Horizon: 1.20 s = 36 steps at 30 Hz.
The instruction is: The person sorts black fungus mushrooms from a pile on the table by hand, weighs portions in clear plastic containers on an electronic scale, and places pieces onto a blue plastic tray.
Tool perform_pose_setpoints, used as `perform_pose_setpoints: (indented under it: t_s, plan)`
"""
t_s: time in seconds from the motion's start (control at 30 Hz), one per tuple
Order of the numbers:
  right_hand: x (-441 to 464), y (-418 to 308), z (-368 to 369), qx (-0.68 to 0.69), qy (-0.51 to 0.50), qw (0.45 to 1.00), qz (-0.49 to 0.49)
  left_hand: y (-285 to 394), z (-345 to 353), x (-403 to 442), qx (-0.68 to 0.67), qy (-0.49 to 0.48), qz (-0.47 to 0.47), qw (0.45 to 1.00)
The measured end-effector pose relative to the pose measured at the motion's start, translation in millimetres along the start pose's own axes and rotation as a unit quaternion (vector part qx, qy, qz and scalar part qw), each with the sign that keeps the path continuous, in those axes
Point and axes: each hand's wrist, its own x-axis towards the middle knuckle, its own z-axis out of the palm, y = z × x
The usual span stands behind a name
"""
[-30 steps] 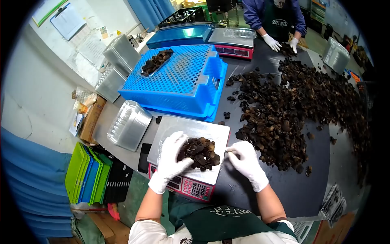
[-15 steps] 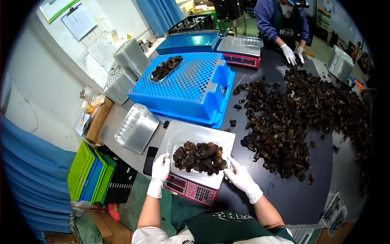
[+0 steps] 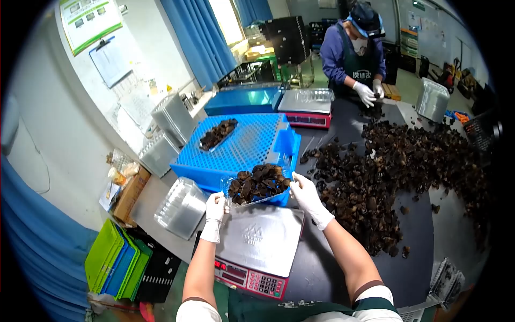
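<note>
A clear plastic tray filled with dark wood ear mushrooms is held up between my two gloved hands. My left hand grips its left end, and my right hand grips the right end. Below and nearer to me is the bare steel plate of a red weighing scale, with the tray raised off it. Just beyond the tray stands an upturned blue crate, on which another filled tray rests.
A large heap of wood ear mushrooms spreads over the dark table at right. Stacked empty clear trays stand left of the scale. Across the table, a co-worker in white gloves handles mushrooms beside a second scale.
Both hands have lifted the filled tray off the scale and moved it forward, toward the blue crate. My view has tilted up, and the co-worker's hands have come closer together.
</note>
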Motion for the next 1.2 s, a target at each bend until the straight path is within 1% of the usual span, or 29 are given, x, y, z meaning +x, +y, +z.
perform_pose_setpoints:
  t_s: [0.1,0.13,0.2,0.27,0.3,0.33,0.37,0.43,0.47,0.5,0.53,0.57,0.6,0.63,0.73,0.77,0.8,0.83,0.87,0.9,0.93,0.97,1.0,1.03,1.07,1.1,1.13,1.17,1.2]
  plan:
    - [31.6,3.5,3.6,0.025,0.018,0.999,0.018,-10.0,8.8,37.6,0.014,0.034,0.003,0.999]
    - [39.2,5.2,4.7,0.057,0.013,0.998,0.024,-9.9,12.3,44.8,0.024,0.045,-0.004,0.999]
    - [39.4,9.7,5.3,0.059,0.043,0.997,0.030,-5.4,17.5,56.2,-0.014,0.059,-0.038,0.997]
    - [29.3,14.1,1.4,0.086,0.038,0.995,0.023,-1.6,19.6,67.9,-0.021,0.070,-0.050,0.996]
    - [25.6,19.7,-4.5,0.053,0.006,0.998,0.020,-5.4,17.2,78.9,-0.052,0.067,-0.050,0.995]
    - [15.6,20.7,-7.2,0.080,0.003,0.996,0.027,-2.7,18.4,83.1,-0.082,0.063,-0.051,0.993]
    - [3.2,21.9,-10.7,0.106,0.002,0.994,0.034,0.2,26.5,90.7,-0.093,0.118,-0.067,0.986]
    - [-20.4,16.8,-19.2,0.129,-0.005,0.990,0.057,-1.4,22.4,112.3,-0.140,0.068,-0.067,0.986]
    - [-34.5,11.7,-24.4,0.130,0.010,0.989,0.071,0.5,29.5,117.7,-0.131,0.111,-0.074,0.982]
    - [-45.2,16.7,-31.3,0.141,0.008,0.988,0.069,12.7,35.0,118.0,-0.138,0.099,-0.086,0.982]
    - [-56.9,7.4,-37.5,0.124,0.013,0.989,0.075,-6.9,29.9,141.3,-0.122,0.079,-0.063,0.987]
    - [-70.1,-3.4,-43.3,0.107,0.018,0.991,0.083,-46.9,16.3,184.7,-0.027,0.038,0.010,0.999]
    - [-79.7,-4.8,-50.8,0.110,0.021,0.990,0.091,-90.9,-4.3,234.1,0.256,0.003,0.177,0.950]
    - [-89.1,-6.2,-56.9,0.113,0.024,0.988,0.100,-119.0,-12.8,267.3,0.396,0.012,0.307,0.865]
    - [-120.6,-17.2,-70.0,0.148,0.059,0.979,0.130,-124.4,-13.1,295.4,0.540,-0.058,0.213,0.812]
    - [-130.6,-15.0,-76.9,0.147,0.060,0.979,0.131,-94.5,0.0,260.2,0.346,-0.058,0.113,0.929]
    - [-139.3,-18.6,-81.2,0.128,0.069,0.976,0.163,-59.0,14.9,219.6,-0.024,-0.018,0.022,0.999]
    - [-149.0,-17.4,-87.1,0.105,0.077,0.978,0.166,-11.4,33.7,169.2,-0.268,0.065,-0.022,0.961]
    - [-160.1,-10.2,-94.3,0.090,0.087,0.979,0.162,12.9,30.3,141.6,-0.235,0.061,-0.014,0.970]
    - [-171.3,-3.3,-101.9,0.076,0.099,0.979,0.159,18.8,20.0,127.9,-0.160,0.076,0.009,0.984]
    - [-183.4,-5.0,-108.9,0.078,0.127,0.970,0.193,18.8,-0.1,116.9,-0.080,0.061,0.032,0.994]
    - [-196.1,-2.5,-116.5,0.069,0.148,0.970,0.182,3.0,-31.9,114.5,0.023,0.036,0.090,0.995]
    - [-208.5,1.2,-125.0,0.061,0.174,0.966,0.180,-21.5,-62.7,118.5,0.139,0.074,0.190,0.969]
    - [-222.0,4.6,-132.8,0.051,0.200,0.962,0.180,-18.7,-92.3,103.5,0.259,0.096,0.233,0.933]
    - [-234.2,7.4,-139.8,0.038,0.222,0.958,0.177,-3.6,-94.4,65.1,0.333,0.126,0.200,0.913]
    - [-245.5,9.6,-145.8,0.023,0.245,0.953,0.175,-3.4,-114.5,48.2,0.493,0.147,0.248,0.821]
    - [-255.4,10.4,-150.4,0.013,0.259,0.951,0.165,-9.0,-137.1,37.2,0.584,0.135,0.244,0.762]
    - [-264.5,7.3,-154.3,-0.014,0.268,0.949,0.165,-17.0,-154.5,27.4,0.614,0.141,0.296,0.718]
    - [-273.7,8.1,-158.0,-0.033,0.272,0.946,0.172,-6.5,-160.9,15.0,0.614,0.112,0.292,0.724]
